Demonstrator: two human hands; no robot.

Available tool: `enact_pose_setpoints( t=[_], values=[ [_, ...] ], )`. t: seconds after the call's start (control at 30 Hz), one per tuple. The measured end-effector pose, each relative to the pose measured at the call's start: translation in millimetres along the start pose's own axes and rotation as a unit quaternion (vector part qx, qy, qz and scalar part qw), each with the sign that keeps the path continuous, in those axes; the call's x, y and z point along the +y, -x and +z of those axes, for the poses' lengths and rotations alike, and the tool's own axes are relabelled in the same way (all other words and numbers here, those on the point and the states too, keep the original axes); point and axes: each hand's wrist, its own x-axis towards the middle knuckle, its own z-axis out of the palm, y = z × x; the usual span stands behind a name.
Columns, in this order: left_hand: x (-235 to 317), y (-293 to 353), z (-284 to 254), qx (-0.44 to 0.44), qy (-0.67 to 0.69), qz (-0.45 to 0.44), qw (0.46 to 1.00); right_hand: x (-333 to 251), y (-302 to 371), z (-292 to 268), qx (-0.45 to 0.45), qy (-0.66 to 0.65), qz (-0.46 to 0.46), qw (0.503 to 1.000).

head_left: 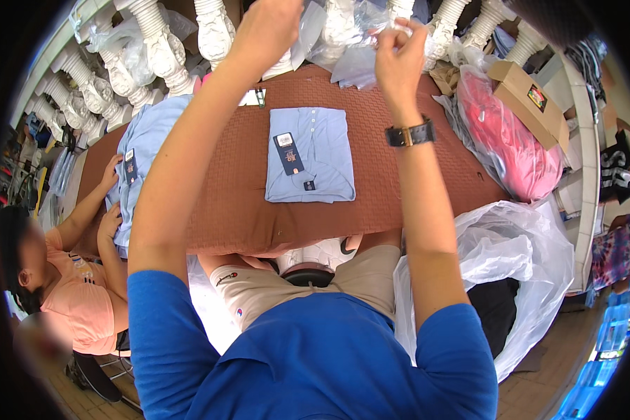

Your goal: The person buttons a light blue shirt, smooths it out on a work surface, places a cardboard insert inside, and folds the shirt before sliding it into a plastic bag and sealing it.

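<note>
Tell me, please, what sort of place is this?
Probably a garment-handling workspace, perhaps on a balcony: a folded light-blue button-front shirt with a hang tag lies on a brown-covered table, and ornate white balusters line its far side.

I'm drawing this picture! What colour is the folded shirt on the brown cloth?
The folded shirt is light blue; it shows best in the head view.
</note>
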Motion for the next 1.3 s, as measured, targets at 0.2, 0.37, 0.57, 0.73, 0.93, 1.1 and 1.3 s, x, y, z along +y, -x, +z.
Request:
enact_pose_setpoints(
  t=[0.2, 0.37, 0.57, 0.73, 0.93, 1.1, 1.3],
  values=[
    [6.1, 87.4, 57.4, -0.165, -0.162, 0.113, 0.966, 124.1, 122.5, 6.3, -0.108, -0.173, 0.344, 0.916],
    [16.6, 155.5, 91.7, -0.283, -0.118, 0.08, 0.949, 183.4, 238.8, 6.5, -0.157, 0.295, 0.295, 0.895],
    [-15.5, 142.8, 82.2, -0.218, -0.091, 0.0, 0.972, 110.1, 197.0, 25.9, -0.08, 0.276, 0.198, 0.937],
    [-16.9, 85.0, 34.9, -0.179, -0.043, 0.035, 0.982, 28.5, 102.4, 24.2, -0.025, 0.155, -0.018, 0.987],
    [-60.3, 55.7, 9.6, -0.134, 0.082, -0.118, 0.981, 117.0, 134.6, 6.8, -0.238, 0.373, 0.376, 0.815],
    [-120.6, 57.5, -33.5, -0.116, 0.058, -0.256, 0.958, 100.0, 195.7, -11.3, -0.358, 0.309, 0.488, 0.733],
    [-58.0, 43.6, -65.4, 0.023, -0.224, -0.166, 0.96, 45.2, 248.0, -32.4, -0.228, 0.365, 0.155, 0.889]
  ],
)
